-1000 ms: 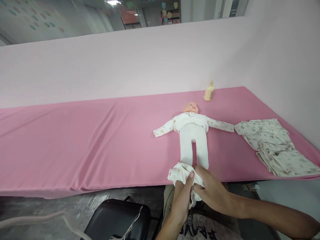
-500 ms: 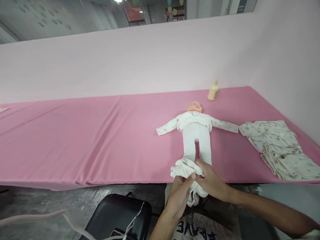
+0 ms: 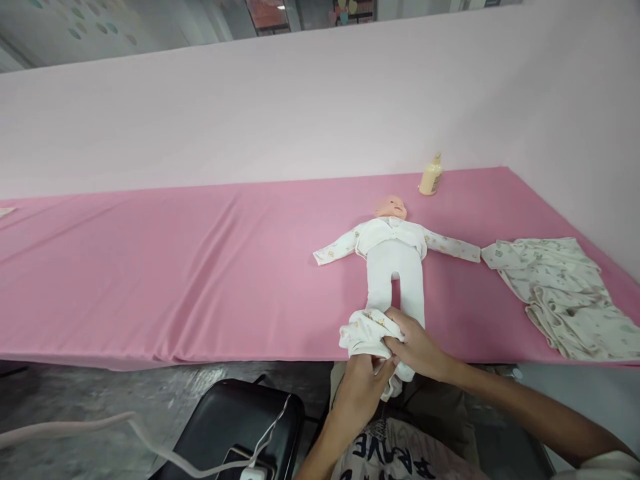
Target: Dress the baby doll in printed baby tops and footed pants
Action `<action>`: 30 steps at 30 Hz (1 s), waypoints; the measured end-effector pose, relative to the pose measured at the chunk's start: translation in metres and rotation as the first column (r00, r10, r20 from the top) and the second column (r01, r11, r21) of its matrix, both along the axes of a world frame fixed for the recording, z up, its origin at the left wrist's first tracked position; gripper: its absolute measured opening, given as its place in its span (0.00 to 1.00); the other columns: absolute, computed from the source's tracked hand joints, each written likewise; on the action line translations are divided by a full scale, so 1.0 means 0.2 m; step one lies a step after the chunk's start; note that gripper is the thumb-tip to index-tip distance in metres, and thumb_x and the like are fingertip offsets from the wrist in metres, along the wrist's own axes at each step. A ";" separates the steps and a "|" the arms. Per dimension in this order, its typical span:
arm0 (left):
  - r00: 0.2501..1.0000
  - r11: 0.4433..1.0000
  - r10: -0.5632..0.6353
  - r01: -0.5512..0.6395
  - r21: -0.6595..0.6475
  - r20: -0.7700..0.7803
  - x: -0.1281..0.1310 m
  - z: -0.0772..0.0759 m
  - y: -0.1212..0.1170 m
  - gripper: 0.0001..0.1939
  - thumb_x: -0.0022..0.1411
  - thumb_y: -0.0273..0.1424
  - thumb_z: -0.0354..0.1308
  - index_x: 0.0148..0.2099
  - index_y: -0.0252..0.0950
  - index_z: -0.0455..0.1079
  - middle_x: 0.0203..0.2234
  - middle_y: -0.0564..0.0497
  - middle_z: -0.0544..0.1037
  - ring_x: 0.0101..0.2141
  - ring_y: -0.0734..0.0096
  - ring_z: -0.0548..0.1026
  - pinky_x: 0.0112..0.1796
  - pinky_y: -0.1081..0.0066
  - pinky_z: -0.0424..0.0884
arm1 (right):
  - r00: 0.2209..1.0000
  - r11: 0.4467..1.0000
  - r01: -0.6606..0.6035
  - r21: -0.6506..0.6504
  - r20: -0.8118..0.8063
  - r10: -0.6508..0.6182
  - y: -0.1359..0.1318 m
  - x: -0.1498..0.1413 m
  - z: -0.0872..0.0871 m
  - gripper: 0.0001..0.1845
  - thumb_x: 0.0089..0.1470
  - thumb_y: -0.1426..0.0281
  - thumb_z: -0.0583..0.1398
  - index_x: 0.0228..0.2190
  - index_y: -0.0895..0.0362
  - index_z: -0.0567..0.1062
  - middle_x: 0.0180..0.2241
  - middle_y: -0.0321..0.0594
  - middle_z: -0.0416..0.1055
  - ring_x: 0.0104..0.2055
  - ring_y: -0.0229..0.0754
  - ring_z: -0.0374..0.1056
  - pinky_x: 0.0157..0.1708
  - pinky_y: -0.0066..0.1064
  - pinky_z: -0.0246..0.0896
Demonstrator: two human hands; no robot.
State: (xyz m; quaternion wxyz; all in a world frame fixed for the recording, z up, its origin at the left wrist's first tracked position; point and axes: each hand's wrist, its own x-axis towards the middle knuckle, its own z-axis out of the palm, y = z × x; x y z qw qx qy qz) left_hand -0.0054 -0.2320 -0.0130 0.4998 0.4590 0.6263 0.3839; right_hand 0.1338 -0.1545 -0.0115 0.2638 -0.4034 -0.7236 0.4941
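A baby doll (image 3: 393, 257) lies on its back, head toward the wall, in a printed long-sleeved top and plain white legs or trousers. At the doll's feet I hold a bunched white baby garment (image 3: 367, 332) with a small print, its lower part hanging past the table edge. My left hand (image 3: 367, 387) grips it from below, fingers closed on the cloth. From the right, my right hand (image 3: 415, 347) pinches the same garment beside the doll's leg. The doll's feet are hidden behind the cloth and my hands.
The table has a pink cloth (image 3: 125, 280). A yellowish pump bottle (image 3: 431, 177) stands beyond the doll's head. Folded printed clothes (image 3: 570, 300) lie at the right, touching the doll's sleeve. Below the table edge are a black chair (image 3: 240, 427) and a white cable (image 3: 165, 453).
Both hands still hold the garment. The left fingers have tucked further under the cloth, and the right hand has shifted its grip slightly. The whole view has tilted a little.
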 end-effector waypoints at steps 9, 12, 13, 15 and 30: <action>0.705 0.966 -0.017 0.195 0.170 -0.709 0.01 -0.09 -0.05 0.13 0.69 0.35 0.46 0.38 0.37 0.70 0.27 0.43 0.76 0.28 0.60 0.74 0.27 0.68 0.58 | 0.999 1.000 0.028 -0.007 -0.018 -0.028 0.00 -0.01 -0.03 0.08 0.52 0.76 0.52 0.35 0.56 0.67 0.35 0.37 0.67 0.40 0.41 0.65 0.42 0.33 0.61; 0.698 0.965 0.067 0.136 0.224 -0.713 0.01 -0.11 -0.04 0.13 0.68 0.36 0.48 0.34 0.37 0.68 0.25 0.45 0.75 0.26 0.62 0.73 0.25 0.69 0.55 | 1.000 1.000 0.006 -0.007 -0.020 -0.006 0.00 -0.02 -0.03 0.08 0.53 0.75 0.53 0.36 0.56 0.68 0.36 0.38 0.68 0.40 0.41 0.65 0.42 0.33 0.61; 0.697 0.965 0.086 0.119 0.232 -0.712 0.01 -0.12 -0.03 0.13 0.68 0.36 0.48 0.33 0.37 0.68 0.25 0.45 0.75 0.25 0.63 0.73 0.26 0.69 0.55 | 1.000 1.000 0.001 -0.006 -0.018 -0.001 0.01 -0.02 -0.03 0.09 0.53 0.75 0.53 0.37 0.56 0.68 0.36 0.38 0.68 0.40 0.41 0.65 0.42 0.33 0.61; 0.701 0.969 0.098 0.095 0.228 -0.707 0.01 -0.12 -0.02 0.15 0.69 0.36 0.48 0.31 0.37 0.67 0.25 0.45 0.75 0.26 0.63 0.73 0.27 0.69 0.56 | 1.000 1.000 -0.003 0.000 -0.018 0.003 0.01 -0.02 -0.03 0.10 0.53 0.74 0.53 0.38 0.56 0.69 0.37 0.38 0.69 0.40 0.41 0.65 0.42 0.34 0.61; 0.822 0.958 -0.016 0.176 0.226 -0.570 -0.05 -0.12 -0.09 0.12 0.70 0.37 0.48 0.37 0.37 0.67 0.32 0.50 0.75 0.32 0.70 0.73 0.34 0.72 0.63 | 0.942 0.966 0.015 0.259 0.320 -0.101 0.01 -0.01 -0.10 0.13 0.52 0.80 0.50 0.37 0.55 0.67 0.37 0.39 0.64 0.38 0.42 0.64 0.36 0.32 0.57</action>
